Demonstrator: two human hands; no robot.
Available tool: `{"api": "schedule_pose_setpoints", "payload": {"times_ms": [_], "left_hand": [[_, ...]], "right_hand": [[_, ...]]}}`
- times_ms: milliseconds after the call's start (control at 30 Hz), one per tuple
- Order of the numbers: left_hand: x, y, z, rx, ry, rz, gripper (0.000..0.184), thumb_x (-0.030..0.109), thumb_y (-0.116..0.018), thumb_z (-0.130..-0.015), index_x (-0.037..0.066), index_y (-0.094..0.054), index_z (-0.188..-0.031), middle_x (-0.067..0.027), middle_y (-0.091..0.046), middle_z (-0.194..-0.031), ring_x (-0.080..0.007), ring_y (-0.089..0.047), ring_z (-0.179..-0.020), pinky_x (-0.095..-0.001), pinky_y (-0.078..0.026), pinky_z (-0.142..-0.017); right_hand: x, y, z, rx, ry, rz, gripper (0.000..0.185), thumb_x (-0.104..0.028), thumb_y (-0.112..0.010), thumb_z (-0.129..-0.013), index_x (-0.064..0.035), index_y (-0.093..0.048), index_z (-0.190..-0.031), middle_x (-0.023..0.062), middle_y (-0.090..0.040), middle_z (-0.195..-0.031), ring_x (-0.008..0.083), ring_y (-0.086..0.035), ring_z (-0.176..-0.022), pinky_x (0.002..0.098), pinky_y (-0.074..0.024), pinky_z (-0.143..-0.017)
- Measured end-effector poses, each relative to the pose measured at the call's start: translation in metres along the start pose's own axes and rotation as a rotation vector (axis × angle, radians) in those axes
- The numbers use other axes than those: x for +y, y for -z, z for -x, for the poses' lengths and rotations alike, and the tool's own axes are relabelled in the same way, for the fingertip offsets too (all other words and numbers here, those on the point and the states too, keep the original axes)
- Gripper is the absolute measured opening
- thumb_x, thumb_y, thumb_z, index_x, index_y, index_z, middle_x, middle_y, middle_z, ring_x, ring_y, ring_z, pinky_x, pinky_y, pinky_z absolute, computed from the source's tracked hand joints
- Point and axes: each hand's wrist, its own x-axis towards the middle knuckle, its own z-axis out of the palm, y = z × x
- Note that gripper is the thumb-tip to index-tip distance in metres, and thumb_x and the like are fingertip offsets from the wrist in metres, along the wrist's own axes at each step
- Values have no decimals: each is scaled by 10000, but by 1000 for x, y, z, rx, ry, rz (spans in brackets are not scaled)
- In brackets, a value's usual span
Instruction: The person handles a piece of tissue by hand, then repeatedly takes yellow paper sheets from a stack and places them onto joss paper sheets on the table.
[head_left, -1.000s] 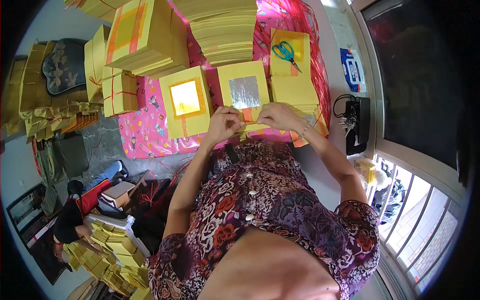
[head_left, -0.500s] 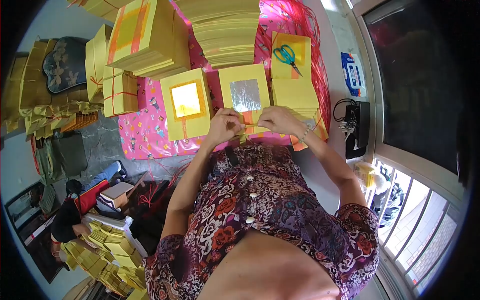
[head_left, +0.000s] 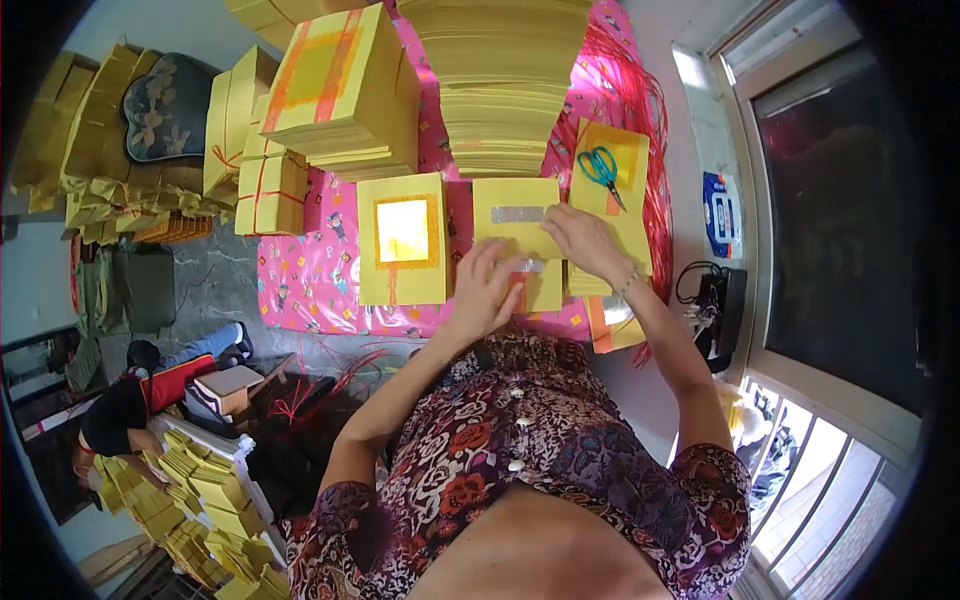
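In front of me lies a yellow paper sheet (head_left: 517,190) with a silver patch and an orange strip, and a plain yellow fold (head_left: 520,238) crosses the silver. My left hand (head_left: 487,285) rests at the fold's left end, thumb apart from the fingers. At the right end my right hand (head_left: 588,240) has its fingers bunched on the paper's edge; its fingertips are partly hidden. To the left is another yellow sheet with a shiny gold square (head_left: 405,231). Teal-handled scissors (head_left: 600,170) lie on yellow paper beyond my right hand.
Tall stacks of yellow paper (head_left: 495,90) and a bundled stack (head_left: 340,80) stand at the back on a pink patterned cover (head_left: 310,270). Red string (head_left: 640,110) runs along the right edge. A person (head_left: 120,410) is at lower left, near yellow bundles.
The sheet's near part is now folded up over the silver. My left hand has loosened from its pinch and my right hand has moved toward the fold's right end. The view has shifted.
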Motion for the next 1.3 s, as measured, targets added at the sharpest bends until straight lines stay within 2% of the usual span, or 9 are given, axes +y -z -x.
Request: {"api": "schedule_pose_setpoints", "payload": {"times_ms": [33,100,133,267,333,500,633,800,1300], "left_hand": [[-1,-4,-2,10,2,-4,518,166,-689,-813,88,-531,-1300,-200,-438,-1361,-414,-393,-1280,-512,-344,-1065],[-2,-13,-7,-147,-38,-7,596,190,-691,-816,66,-484,-1361,-208,-407,-1414,-408,-371,-1311,-516,-329,-1081],[-3,-18,-11,-183,-28,10,691,210,-687,-810,79,-411,-1430,-222,-360,-1466,-421,-327,-1357,-534,-288,-1112],[-10,-28,-26,-240,-2,-77,757,255,-682,-812,71,-353,-1468,-239,-313,-1499,-438,-274,-1394,-539,-241,-1141],[-19,-34,-30,-302,2,-132,818,330,-667,-816,73,-299,-1500,-251,-263,-1528,-444,-232,-1420,-545,-207,-1156],[-27,-45,-32,-308,32,-127,835,388,-649,-822,75,-291,-1508,-255,-251,-1536,-440,-222,-1426,-547,-192,-1160],[-30,-46,-32,-328,38,-124,839,394,-646,-824,68,-288,-1509,-256,-252,-1536,-435,-219,-1429,-545,-189,-1161],[-32,-51,-35,-311,46,-132,837,398,-647,-825,65,-292,-1507,-254,-247,-1540,-431,-222,-1430,-543,-194,-1160],[-37,-53,-36,-340,30,-138,815,448,-609,-857,64,-297,-1504,-262,-265,-1529,-438,-250,-1415,-544,-210,-1153]], "right_hand": [[5,0,-9,-1,10,5,208,-240,-522,-969,-37,-567,-971,149,-602,-901,370,-606,-859,463,-488,-737],[21,-8,-26,58,3,-49,224,-246,-510,-973,-32,-577,-966,154,-620,-924,368,-611,-888,463,-486,-764],[27,-10,-35,58,10,-44,224,-246,-510,-973,-32,-577,-966,154,-620,-924,368,-611,-888,463,-486,-764],[46,-19,-58,66,-11,-49,229,-227,-522,-971,-13,-602,-976,167,-623,-936,374,-609,-898,445,-482,-770],[49,-21,-65,78,-22,-42,228,-228,-526,-969,-16,-611,-979,165,-625,-938,368,-608,-922,442,-479,-784],[50,-27,-71,84,-15,210,215,-240,-572,-926,-62,-654,-1015,114,-636,-1050,319,-588,-1015,435,-474,-860],[44,-37,-77,166,39,199,239,-227,-590,-912,-69,-653,-1079,116,-639,-1050,317,-591,-1024,443,-470,-883],[45,-45,-87,46,43,76,292,-214,-606,-903,-74,-641,-1157,120,-637,-1060,328,-587,-1065,449,-476,-896],[46,-47,-88,3,-7,51,266,-202,-616,-891,-110,-654,-1139,96,-633,-1056,307,-592,-1056,463,-472,-885]]}}
